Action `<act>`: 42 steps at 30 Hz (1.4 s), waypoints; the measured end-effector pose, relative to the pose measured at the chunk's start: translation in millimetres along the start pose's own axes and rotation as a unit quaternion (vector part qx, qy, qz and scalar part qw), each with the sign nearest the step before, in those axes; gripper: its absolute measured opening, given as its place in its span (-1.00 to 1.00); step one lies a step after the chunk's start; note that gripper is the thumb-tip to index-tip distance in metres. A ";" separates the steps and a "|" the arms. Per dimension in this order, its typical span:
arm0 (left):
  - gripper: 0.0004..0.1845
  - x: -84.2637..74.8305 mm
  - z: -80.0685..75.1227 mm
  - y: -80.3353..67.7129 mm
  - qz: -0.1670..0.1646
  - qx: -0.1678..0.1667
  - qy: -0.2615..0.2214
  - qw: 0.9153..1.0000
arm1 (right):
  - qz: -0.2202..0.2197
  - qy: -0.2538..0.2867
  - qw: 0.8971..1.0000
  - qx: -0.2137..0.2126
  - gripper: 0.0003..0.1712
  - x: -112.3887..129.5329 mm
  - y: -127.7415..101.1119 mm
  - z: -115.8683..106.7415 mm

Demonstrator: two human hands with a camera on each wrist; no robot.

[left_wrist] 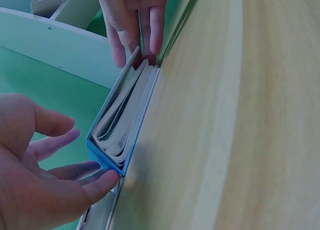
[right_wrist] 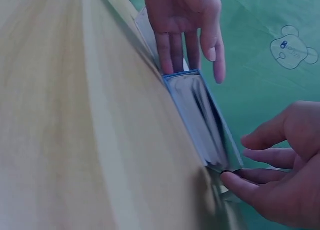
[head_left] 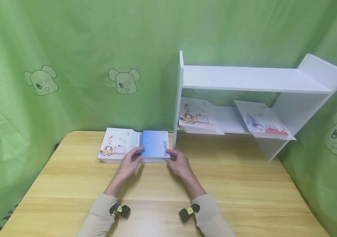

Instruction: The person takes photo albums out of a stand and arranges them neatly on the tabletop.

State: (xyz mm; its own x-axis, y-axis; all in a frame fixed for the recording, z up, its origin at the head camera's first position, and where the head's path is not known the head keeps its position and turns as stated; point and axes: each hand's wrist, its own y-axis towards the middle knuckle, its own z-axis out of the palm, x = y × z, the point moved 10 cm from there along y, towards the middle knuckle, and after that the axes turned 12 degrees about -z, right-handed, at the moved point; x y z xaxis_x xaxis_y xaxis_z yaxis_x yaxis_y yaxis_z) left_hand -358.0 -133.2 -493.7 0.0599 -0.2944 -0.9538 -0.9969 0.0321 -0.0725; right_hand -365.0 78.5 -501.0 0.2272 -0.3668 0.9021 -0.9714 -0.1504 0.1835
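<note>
The blue album (head_left: 154, 141) lies beside the white album (head_left: 117, 143); seemingly only squaring remains. Left hand (head_left: 130, 163) and right hand (head_left: 179, 163) touch it, fingers loose.

Dark-lettered blue book (head_left: 154, 141), white shelf (head_left: 245, 77), cartoon-patterned green curtain (head_left: 147, 36), yellow wood-grained table (head_left: 230, 191), beige sleeves (head_left: 99, 210)

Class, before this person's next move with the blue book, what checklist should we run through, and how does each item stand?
1. Blue rectangular book lettered POLAROID lying flat on the yellowish wooden table: ok.
2. Left hand and right hand at its opposite sides: ok.
3. Grip firm enough to lift: cannot tell.
4. White illustrated book stack neatly squared: not ok, right edges staggered.
5. Bare space on the white shelf's lower board: ok.
</note>
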 end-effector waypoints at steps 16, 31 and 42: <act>-0.60 -14.1 -7.2 -7.9 0.011 0.011 -0.001 1.000 | -0.047 0.004 0.998 0.036 -0.45 29.0 -8.1 -14.3; -0.64 -45.0 -13.1 -14.6 0.064 -0.002 -0.032 0.997 | -0.097 0.053 0.994 0.020 -0.51 52.6 -12.3 -20.2; -0.65 -54.6 -16.2 -20.8 0.076 -0.010 -0.037 0.996 | -0.118 0.061 0.991 0.013 -0.55 70.1 -19.9 -25.8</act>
State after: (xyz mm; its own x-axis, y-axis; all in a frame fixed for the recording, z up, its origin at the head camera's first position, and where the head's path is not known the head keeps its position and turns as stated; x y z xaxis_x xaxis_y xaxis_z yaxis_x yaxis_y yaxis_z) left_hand -341.4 -133.3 -435.4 -0.0883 -0.2156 -0.9725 -0.9956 0.0506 0.0792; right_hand -331.5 79.5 -431.3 0.4363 -0.2048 0.8762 -0.8898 -0.2430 0.3863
